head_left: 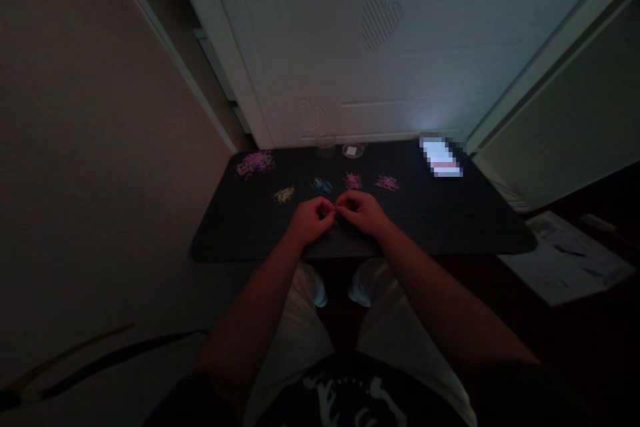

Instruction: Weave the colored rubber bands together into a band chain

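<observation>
Near the front edge of a dark table (440, 220), my left hand (311, 219) and my right hand (364, 211) meet at the fingertips. Both hands are closed in a pinch around something small and reddish, too dim to make out. Just beyond them lie small piles of thin sticks or strips: a pale yellow pile (285, 195), a blue pile (321, 185), a pink pile (353, 181) and a purple-pink pile (387, 182). A larger mixed pile (255, 163) of pink, purple and blue pieces sits at the back left.
A clear round container (326, 142) and a round lid (353, 151) with a white label stand at the back edge. A lit screen (443, 157), blurred out, is at the back right. Behind the table rises a white panel (320, 47) with heart patterns.
</observation>
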A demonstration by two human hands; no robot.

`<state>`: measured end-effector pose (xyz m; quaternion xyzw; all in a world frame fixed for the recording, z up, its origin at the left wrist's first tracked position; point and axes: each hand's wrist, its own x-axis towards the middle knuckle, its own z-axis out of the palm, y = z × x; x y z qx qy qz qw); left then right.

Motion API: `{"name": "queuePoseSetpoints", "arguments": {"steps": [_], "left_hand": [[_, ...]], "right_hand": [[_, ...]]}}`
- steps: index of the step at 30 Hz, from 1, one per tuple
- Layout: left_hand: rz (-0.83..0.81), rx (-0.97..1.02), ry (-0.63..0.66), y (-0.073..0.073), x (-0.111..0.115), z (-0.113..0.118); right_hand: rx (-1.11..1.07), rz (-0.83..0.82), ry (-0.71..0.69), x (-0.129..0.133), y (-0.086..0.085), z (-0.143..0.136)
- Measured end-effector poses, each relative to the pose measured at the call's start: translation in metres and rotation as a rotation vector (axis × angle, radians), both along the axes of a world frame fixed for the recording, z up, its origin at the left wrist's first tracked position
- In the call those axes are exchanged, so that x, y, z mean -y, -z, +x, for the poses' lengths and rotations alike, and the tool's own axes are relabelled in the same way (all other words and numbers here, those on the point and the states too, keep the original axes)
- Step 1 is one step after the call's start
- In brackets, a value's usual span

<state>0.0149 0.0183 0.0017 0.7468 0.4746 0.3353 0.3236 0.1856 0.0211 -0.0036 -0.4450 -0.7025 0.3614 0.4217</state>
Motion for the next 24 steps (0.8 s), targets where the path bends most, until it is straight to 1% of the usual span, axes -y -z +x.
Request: {"name": "queuePoseSetpoints", "arguments": {"steps": [7,10,15,19,24], "left_hand": [[-0.003,-0.015,0.007,-0.0015,0.0003,-0.0004],[-0.003,-0.012,0.033,-0.0022,0.0005,-0.0009],[-0.002,0.018,0.053,0.0011,-0.0020,-0.0024],[-0.022,0.048,0.012,0.0043,-0.0047,-0.0022],[-0.030,0.067,-0.063,0.0010,-0.0035,-0.0006]], "right_hand": [[0.020,0.001,0.021,-0.0020,0.0030,0.0004],[0.021,0.019,0.016,-0.0014,0.0025,0.0004],[0.021,0.022,0.014,-0.0008,0.0006,0.0003],[-0.011,0.024,0.018,-0.0025,0.0013,0.0009],[-0.045,0.026,0.028,-0.0043,0.0030,0.0020]]}}
